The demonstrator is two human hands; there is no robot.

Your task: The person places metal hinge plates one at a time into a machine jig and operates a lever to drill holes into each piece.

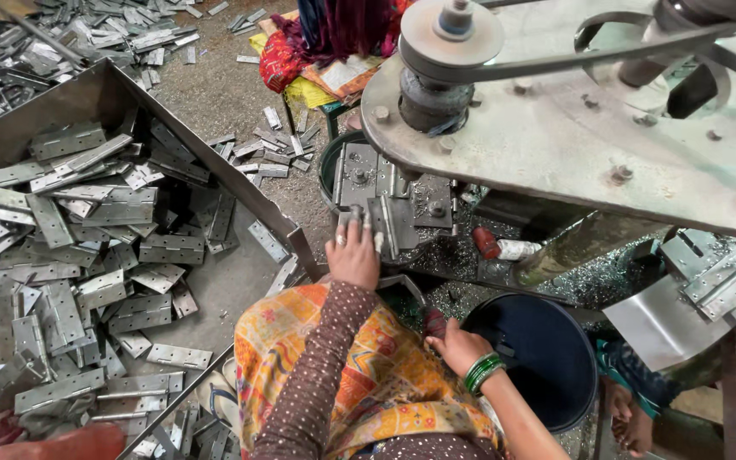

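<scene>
Head view: left hand (353, 254) presses flat on a metal hinge (382, 223) — fingers curled over it. Right hand (456, 345) rests by the dark blue bucket (547, 358) — its fingers are hidden, so I cannot tell. A red-and-white bottle (504, 248) lies near.

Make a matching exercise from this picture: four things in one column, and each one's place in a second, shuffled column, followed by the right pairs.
Things:
1. left hand
2. right hand
3. metal tray
4. red-capped bottle

Places:
A. left of the person, holding loose hinges
B. at the rim of the dark bucket
C. lying under the machine plate, among metal shavings
D. on a hinge at the machine's fixture

Pairs: 1-D, 2-B, 3-A, 4-C
</scene>
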